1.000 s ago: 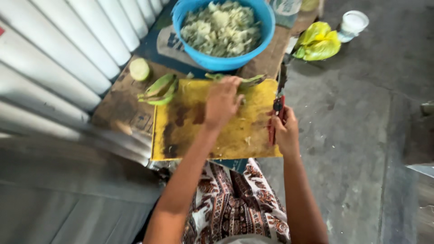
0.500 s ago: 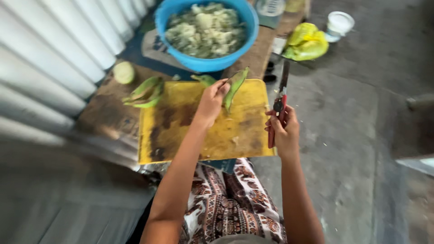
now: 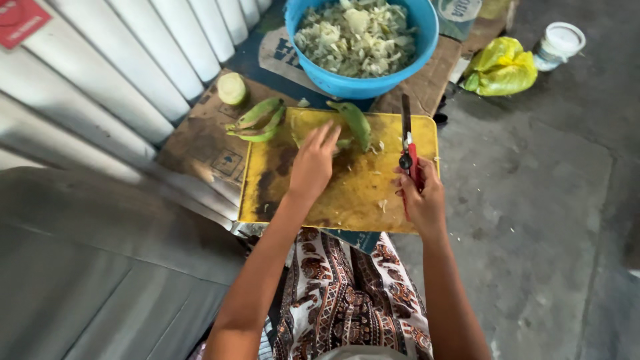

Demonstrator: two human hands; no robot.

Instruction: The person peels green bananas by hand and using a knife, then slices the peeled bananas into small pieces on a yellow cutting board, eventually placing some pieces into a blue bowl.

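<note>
The left hand (image 3: 312, 165), fingers spread, has slid a green plantain (image 3: 357, 122) onto the yellow cutting board (image 3: 280, 187); the right hand (image 3: 421, 200) still grips a red-handled knife (image 3: 407, 137).

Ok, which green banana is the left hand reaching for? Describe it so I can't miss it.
Find the yellow cutting board below the blue bowl. The banana lies at the board's top edge, just past the left hand. Unlike the green peels on the cardboard, it is whole and on the board.
</note>
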